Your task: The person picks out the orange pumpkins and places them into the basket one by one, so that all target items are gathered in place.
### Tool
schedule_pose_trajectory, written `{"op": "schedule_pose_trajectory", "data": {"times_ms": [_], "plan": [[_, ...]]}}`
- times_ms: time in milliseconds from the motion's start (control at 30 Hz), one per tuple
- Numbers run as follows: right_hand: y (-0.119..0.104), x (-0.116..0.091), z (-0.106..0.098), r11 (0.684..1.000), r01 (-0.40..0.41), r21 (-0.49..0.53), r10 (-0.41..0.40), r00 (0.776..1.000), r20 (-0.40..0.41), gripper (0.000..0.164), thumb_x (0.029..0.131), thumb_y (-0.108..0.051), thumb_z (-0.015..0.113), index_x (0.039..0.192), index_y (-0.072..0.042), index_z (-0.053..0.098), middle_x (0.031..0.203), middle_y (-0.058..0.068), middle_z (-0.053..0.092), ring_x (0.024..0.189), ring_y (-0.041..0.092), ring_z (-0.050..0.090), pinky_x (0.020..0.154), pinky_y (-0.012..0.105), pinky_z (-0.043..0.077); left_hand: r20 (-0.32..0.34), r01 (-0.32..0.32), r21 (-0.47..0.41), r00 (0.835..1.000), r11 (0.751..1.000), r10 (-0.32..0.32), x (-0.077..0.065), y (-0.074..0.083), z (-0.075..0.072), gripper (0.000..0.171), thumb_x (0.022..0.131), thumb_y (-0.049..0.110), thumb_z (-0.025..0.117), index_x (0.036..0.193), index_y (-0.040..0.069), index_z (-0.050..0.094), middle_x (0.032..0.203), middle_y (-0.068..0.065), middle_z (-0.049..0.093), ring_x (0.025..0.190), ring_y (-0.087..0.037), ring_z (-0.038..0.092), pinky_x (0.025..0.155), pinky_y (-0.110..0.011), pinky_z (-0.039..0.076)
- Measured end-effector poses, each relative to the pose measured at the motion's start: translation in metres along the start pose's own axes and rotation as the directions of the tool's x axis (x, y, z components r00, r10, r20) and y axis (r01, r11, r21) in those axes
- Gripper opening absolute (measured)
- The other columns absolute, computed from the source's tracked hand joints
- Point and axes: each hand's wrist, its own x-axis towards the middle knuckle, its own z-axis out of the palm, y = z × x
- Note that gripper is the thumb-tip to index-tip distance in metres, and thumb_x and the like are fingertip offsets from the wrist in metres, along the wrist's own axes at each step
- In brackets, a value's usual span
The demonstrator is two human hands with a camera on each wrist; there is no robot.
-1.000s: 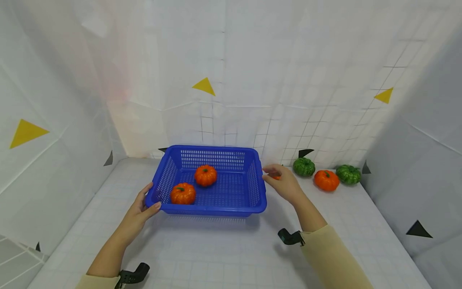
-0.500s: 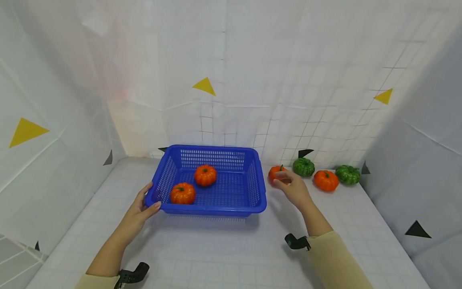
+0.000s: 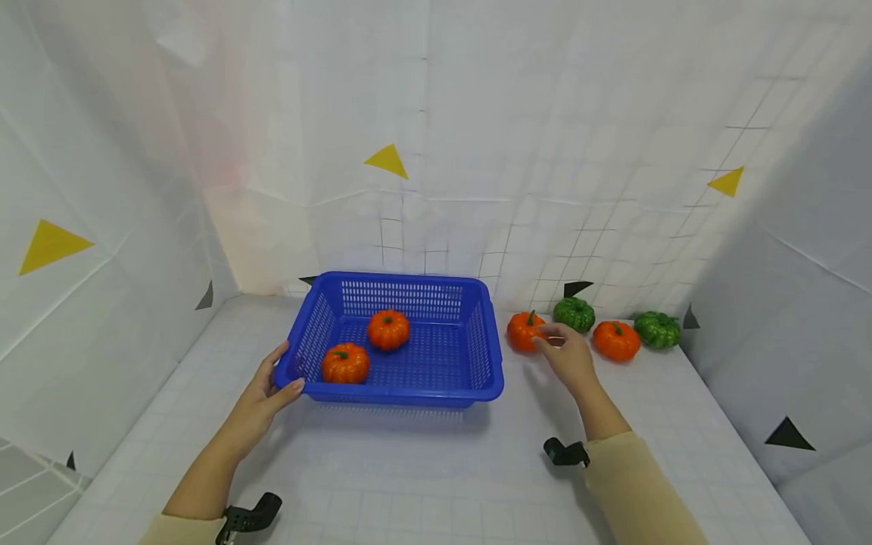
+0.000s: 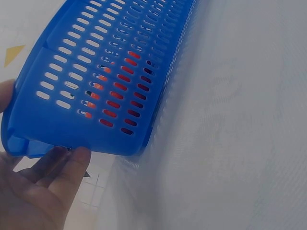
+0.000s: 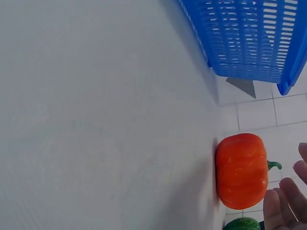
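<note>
A blue plastic basket with slotted walls holds two small orange pumpkins, one near its front left and another pumpkin farther back. My left hand grips the basket's front left corner, thumb and fingers at the rim; the left wrist view shows its fingers against the blue wall. To the right of the basket, an orange pumpkin with a green stem stands on the table. My right hand hovers beside it, fingers loosely bent; in the right wrist view a gap separates the fingers from this pumpkin.
Farther right stand a green pumpkin, an orange pumpkin and another green pumpkin near the back wall. White sheeting with yellow and black triangles encloses the white table.
My right hand has moved right, away from the basket's right rim and past the nearest orange pumpkin, which now shows more fully. My left hand and the basket have stayed in place.
</note>
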Motion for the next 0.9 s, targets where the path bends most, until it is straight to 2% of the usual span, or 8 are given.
{"op": "schedule_pose_trajectory", "data": {"times_ms": [367,667,900], "plan": [[0.014,0.017,0.004,0.999,-0.042,-0.007,0.041,0.997,-0.069,0.05,0.097,-0.027,0.066,0.136,0.001,0.056,0.137,0.024,0.055,0.125,0.041,0.052,0.104,0.055,0.045,-0.001,-0.002,0.007,1.0,1.0,0.002,0.001,-0.001,0.0,0.081,0.103,0.026,0.057,0.162,0.023,0.002,0.161,-0.03,0.015,0.142,-0.047,0.031,0.111,-0.054,0.03],[0.021,0.028,0.009,0.996,-0.094,0.012,0.094,0.994,-0.06,0.058,0.096,-0.032,0.068,0.143,-0.002,0.05,0.146,0.023,0.048,0.132,0.041,0.045,0.107,0.055,0.043,-0.004,-0.005,0.009,1.0,1.0,0.005,0.001,-0.001,0.0,0.08,0.104,0.025,0.057,0.162,0.021,0.002,0.16,-0.031,0.014,0.141,-0.048,0.032,0.11,-0.053,0.03],[0.025,0.032,0.011,0.988,-0.145,0.049,0.146,0.989,-0.019,0.065,0.097,-0.034,0.066,0.15,-0.004,0.042,0.151,0.024,0.04,0.136,0.041,0.04,0.108,0.053,0.042,-0.007,-0.003,0.007,1.0,1.0,0.003,0.001,-0.001,0.001,0.081,0.103,0.024,0.057,0.162,0.02,0.002,0.16,-0.031,0.015,0.141,-0.049,0.032,0.109,-0.053,0.031]]}}
